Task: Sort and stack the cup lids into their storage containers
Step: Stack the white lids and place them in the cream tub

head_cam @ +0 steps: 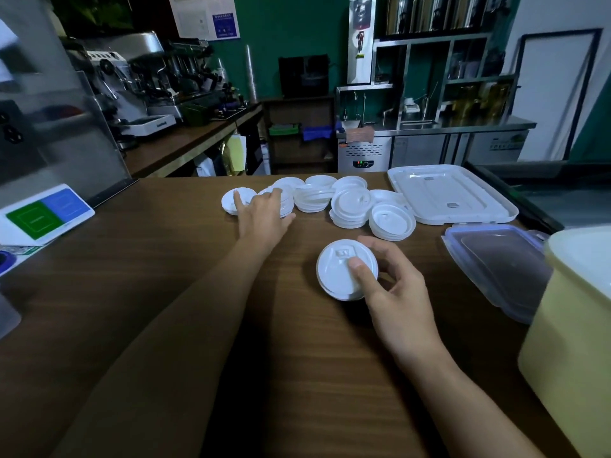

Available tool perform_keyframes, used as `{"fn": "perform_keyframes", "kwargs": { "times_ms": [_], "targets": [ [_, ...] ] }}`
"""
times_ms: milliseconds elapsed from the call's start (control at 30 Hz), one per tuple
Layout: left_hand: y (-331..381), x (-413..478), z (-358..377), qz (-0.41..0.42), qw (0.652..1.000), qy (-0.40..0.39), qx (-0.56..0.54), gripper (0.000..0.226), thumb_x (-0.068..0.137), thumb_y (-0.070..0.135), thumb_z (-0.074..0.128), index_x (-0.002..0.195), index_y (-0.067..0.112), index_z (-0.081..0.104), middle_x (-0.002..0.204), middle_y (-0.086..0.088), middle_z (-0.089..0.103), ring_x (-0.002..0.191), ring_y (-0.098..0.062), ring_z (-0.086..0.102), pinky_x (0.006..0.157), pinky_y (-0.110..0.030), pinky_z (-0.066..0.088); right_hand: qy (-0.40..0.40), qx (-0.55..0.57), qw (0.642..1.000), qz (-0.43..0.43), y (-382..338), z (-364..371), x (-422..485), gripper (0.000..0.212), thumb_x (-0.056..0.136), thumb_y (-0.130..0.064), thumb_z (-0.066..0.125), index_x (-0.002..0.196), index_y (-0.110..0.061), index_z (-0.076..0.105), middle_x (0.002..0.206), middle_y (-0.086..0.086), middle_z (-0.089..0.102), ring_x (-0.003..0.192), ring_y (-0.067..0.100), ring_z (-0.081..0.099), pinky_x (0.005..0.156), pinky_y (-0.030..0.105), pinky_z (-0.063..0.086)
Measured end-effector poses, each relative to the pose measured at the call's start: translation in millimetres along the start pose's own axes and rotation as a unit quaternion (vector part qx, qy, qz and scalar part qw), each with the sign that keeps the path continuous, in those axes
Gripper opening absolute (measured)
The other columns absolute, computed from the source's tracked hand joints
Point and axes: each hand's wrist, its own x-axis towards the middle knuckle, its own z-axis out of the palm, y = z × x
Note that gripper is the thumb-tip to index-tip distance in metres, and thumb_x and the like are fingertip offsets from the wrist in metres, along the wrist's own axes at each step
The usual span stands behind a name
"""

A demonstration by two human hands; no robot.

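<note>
**Mostly White Lids, Hard to Count**

Sadly, some things were hard to see. The yellow tub was cut off at the right edge, so its inside did not show. It also hid one corner of the clear box lid. The left hand covered part of the pile of lids. The room behind was dark and blurry.

Two hands were out. There was one yellow tub, one clear box lid and one big white box lid, which lay flat just beside the pile. The lids in the pile lay on top of each other at the far side of the desk. I could not count them one by one, but about ten little heaps showed.

The right hand held a small stack of lids near the middle of the desk, in front of the pile. Its thumb pressed on top, and the other fingers were curled round the far rim. More than one rim showed in the stack. I could not tell if it touched the desk.

The left hand's fingers were spread apart and lay on the left end of the pile.
</note>
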Motion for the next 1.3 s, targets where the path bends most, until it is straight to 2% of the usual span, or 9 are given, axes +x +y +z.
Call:
{"fn": "perform_keyframes", "kwargs": {
  "times_ms": [133, 433, 600, 700, 800, 867, 933, 1133, 1300],
  "targets": [
    [2, -6, -3, 0.004, 1.0, 0.014, 0.023, 0.03, 0.099, 0.036, 0.062, 0.119, 0.015, 0.067, 0.108, -0.006, 0.071, 0.106, -0.027, 0.065, 0.12, -0.05, 0.027, 0.001, 0.001, 1.0, 0.003, -1, -1, 0, 0.023, 0.099, -0.025, 0.072, 0.119, -0.034, 0.07, 0.109, -0.021, 0.075, 0.1, 0.0, 0.07, 0.086, 0.021, 0.053],
    [0, -107, -51, 0.09, 0.987, 0.071, -0.113, 0.032, 0.083, 0.03, 0.08, 0.11, 0.014, 0.076, 0.106, 0.0, 0.077, 0.102, -0.022, 0.07, 0.11, -0.051, 0.041, 0.012, 0.002, 1.0, 0.017, -7, 0, -2, 0.022, 0.097, -0.027, 0.073, 0.118, -0.034, 0.071, 0.11, -0.018, 0.075, 0.103, 0.002, 0.07, 0.091, 0.029, 0.055],
    [-5, -172, -82, 0.097, 0.968, 0.129, -0.189, 0.019, 0.086, 0.029, 0.076, 0.101, 0.017, 0.08, 0.105, 0.005, 0.079, 0.101, -0.012, 0.072, 0.116, -0.052, 0.037, 0.029, -0.014, 0.999, 0.009, -21, 1, -13, 0.02, 0.098, -0.026, 0.073, 0.117, -0.03, 0.071, 0.114, -0.018, 0.073, 0.097, -0.006, 0.066, 0.085, 0.019, 0.049],
    [-11, -192, -93, 0.095, 0.955, 0.145, -0.24, 0.015, 0.089, 0.017, 0.075, 0.102, 0.015, 0.081, 0.107, 0.002, 0.08, 0.1, -0.01, 0.072, 0.119, -0.055, 0.031, 0.031, -0.025, 0.999, 0.016, -32, -2, -25, 0.024, 0.097, -0.017, 0.071, 0.117, -0.029, 0.069, 0.114, -0.018, 0.072, 0.095, -0.006, 0.065, 0.086, 0.023, 0.05],
    [-11, -198, -105, 0.111, 0.937, 0.129, -0.305, 0.009, 0.09, 0.009, 0.074, 0.097, 0.011, 0.079, 0.097, 0.004, 0.079, 0.092, -0.014, 0.071, 0.112, -0.047, 0.045, 0.03, -0.041, 0.999, 0.008, -39, -10, -47, 0.033, 0.094, -0.008, 0.07, 0.116, -0.033, 0.067, 0.11, -0.021, 0.071, 0.102, -0.002, 0.065, 0.092, 0.028, 0.052],
    [-6, -199, -119, 0.1, 0.924, 0.11, -0.353, 0.007, 0.095, 0.017, 0.068, 0.097, 0.013, 0.074, 0.091, 0.008, 0.075, 0.085, -0.016, 0.069, 0.087, -0.036, 0.055, 0.019, -0.039, 0.999, -0.011, -39, -16, -62, 0.034, 0.095, -0.008, 0.071, 0.119, -0.032, 0.066, 0.115, -0.02, 0.071, 0.109, 0.005, 0.065, 0.095, 0.028, 0.052],
    [-1, -199, -132, 0.073, 0.914, 0.106, -0.384, 0.006, 0.102, 0.022, 0.064, 0.102, 0.017, 0.068, 0.088, 0.011, 0.07, 0.08, -0.012, 0.066, 0.072, -0.035, 0.052, -0.001, -0.035, 0.999, -0.027, -39, -19, -70, 0.032, 0.096, -0.012, 0.072, 0.122, -0.03, 0.066, 0.119, -0.016, 0.071, 0.112, 0.008, 0.066, 0.096, 0.027, 0.052],
    [12, -201, -151, -0.003, 0.838, 0.047, -0.543, 0.016, 0.109, 0.022, 0.051, 0.117, 0.017, 0.064, 0.1, 0.008, 0.073, 0.09, -0.014, 0.073, 0.076, -0.037, 0.063, 0.001, -0.027, 0.999, -0.023, -38, -12, -53, 0.03, 0.099, -0.015, 0.07, 0.124, -0.03, 0.066, 0.123, -0.015, 0.071, 0.112, 0.007, 0.067, 0.1, 0.031, 0.054],
    [18, -204, -144, 0.003, 0.838, -0.015, -0.546, 0.024, 0.108, 0.023, 0.051, 0.122, 0.018, 0.07, 0.109, 0.008, 0.067, 0.069, -0.017, 0.073, 0.064, -0.048, 0.063, -0.042, 0.022, 0.999, -0.004, -39, -13, -52, 0.029, 0.102, -0.011, 0.065, 0.125, -0.029, 0.069, 0.123, -0.009, 0.073, 0.115, 0.012, 0.067, 0.098, 0.03, 0.051]
  ]
}}
